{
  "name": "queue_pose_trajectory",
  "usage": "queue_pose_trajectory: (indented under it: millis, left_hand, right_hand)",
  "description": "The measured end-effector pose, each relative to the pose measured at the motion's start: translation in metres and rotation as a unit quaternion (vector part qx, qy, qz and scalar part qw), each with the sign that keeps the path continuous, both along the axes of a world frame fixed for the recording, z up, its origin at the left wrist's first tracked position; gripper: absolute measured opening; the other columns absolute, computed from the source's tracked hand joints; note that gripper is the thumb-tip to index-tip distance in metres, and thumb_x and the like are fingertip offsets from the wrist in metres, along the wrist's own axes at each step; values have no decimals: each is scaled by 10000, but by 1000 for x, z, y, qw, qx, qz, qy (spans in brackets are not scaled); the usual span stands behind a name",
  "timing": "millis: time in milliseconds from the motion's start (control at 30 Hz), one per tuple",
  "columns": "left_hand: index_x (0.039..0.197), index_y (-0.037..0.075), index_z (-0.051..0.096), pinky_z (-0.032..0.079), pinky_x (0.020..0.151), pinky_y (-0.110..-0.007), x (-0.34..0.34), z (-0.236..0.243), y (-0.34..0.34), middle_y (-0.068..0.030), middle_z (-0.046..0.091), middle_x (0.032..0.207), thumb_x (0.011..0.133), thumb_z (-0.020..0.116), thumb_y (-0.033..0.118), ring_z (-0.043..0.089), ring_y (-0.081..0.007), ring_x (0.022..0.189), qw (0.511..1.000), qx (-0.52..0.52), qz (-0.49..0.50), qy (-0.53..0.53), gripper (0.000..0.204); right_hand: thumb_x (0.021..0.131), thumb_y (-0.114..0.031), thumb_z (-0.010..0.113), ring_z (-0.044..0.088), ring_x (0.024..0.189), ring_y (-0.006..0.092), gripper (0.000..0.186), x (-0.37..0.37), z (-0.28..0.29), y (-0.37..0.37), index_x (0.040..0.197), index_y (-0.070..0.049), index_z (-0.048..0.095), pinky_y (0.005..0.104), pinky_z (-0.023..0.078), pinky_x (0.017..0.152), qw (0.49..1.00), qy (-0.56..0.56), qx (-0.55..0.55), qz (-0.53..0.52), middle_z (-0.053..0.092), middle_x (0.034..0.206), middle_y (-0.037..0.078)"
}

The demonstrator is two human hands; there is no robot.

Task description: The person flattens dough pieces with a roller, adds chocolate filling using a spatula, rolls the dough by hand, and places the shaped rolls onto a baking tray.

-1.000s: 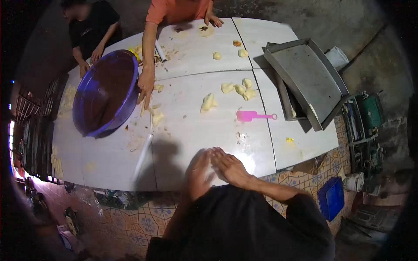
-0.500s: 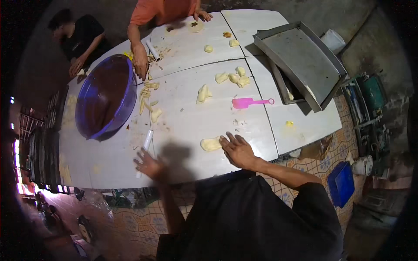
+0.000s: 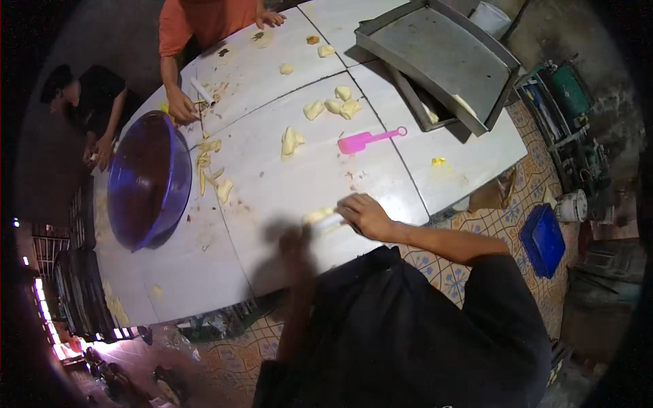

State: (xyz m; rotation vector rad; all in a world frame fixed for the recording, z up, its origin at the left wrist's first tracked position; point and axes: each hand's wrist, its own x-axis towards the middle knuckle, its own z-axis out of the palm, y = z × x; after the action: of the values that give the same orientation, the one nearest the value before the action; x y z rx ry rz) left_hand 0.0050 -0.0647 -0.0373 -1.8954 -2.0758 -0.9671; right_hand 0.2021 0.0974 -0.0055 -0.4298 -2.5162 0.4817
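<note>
In the middle of the frame, a little lower than the centre, the right hand (image 3: 366, 216) is bent over the right end of a white rolling pin (image 3: 329, 223), with the fingers closed around it. The left hand (image 3: 297, 243) is near the left end of the same pin, but it is dark and blurred, so I cannot tell if it is holding the pin or is loose. A flattened piece of dough (image 3: 317, 215) lies on the white worktop (image 3: 388, 180) just at the upper side of the pin, partly hidden by it.

Above the hands, in the centre of the frame, there is a single dough lump (image 3: 291, 141), and higher to its right a group of small dough pieces (image 3: 332, 106). A pink scoop (image 3: 360, 141) lies to the right of the lump. At the upper right, a grey metal tray (image 3: 442, 47) rests tilted over another one.

At the left of the frame stands a large purple basin (image 3: 179, 180), with dough strips (image 3: 203, 163) beside it. In the upper left, a person in an orange shirt (image 3: 204, 24) rests one hand near a second white rolling pin (image 3: 202, 90).
</note>
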Motion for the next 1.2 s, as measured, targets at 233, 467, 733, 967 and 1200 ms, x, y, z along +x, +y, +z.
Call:
queue_pose_trajectory:
  millis: [233, 467, 733, 967, 1200]
  left_hand:
    - [1356, 42, 593, 342, 1118, -597, 1, 13, -14, -167, 611, 1310, 915, 655, 218, 533, -401, 1257, 995, -96, 11, -32, 479]
    - [1546, 54, 365, 171, 1144, -717, -31, 37, 116, -177, 285, 1636, 985, 538, 356, 221, -403, 1520, 957, -184, 203, 97, 661]
    - [1527, 25, 372, 275, 1142, -610, -71, 53, 167, -289, 415, 1515, 945, 653, 275, 344, -472, 1424, 979, 17, 130, -154, 694]
    - [1440, 83, 513, 481, 935, -462, -46, 58, 101, -156, 650, 1139, 768, 559, -107, 599, -327, 1080, 992, -116, -3, -38, 701]
    - [1312, 52, 618, 490, 929, -453, -118, -14, -68, -171, 665, 1101, 868, 594, -25, 621, -347, 1041, 932, 39, 360, -8, 451]
  right_hand:
    - [855, -298, 754, 602, 1015, 255, 356, 13, 26, -10, 1110, -53, 712, 398, 449, 861, 999, 2, -46, 20, 652, 1024, 85]
    - [930, -371, 642, 489, 1094, 314, 346, -46, 21, 40, 1242, -236, 708, 462, 408, 887, 980, -80, 1, -180, 536, 1132, 120]
    - [863, -289, 713, 502, 1160, 397, 349, -35, 22, 132, 1192, -171, 720, 529, 453, 926, 961, -18, -110, -253, 542, 1262, 214]
    - [786, -195, 744, 510, 1144, 423, 259, 32, 12, 175, 1015, -83, 697, 525, 462, 937, 940, -176, -24, -290, 559, 1181, 219]
    - [782, -85, 713, 563, 956, 435, 153, 36, 0, 189, 891, -3, 643, 492, 468, 842, 966, -205, -80, -139, 601, 1006, 274]
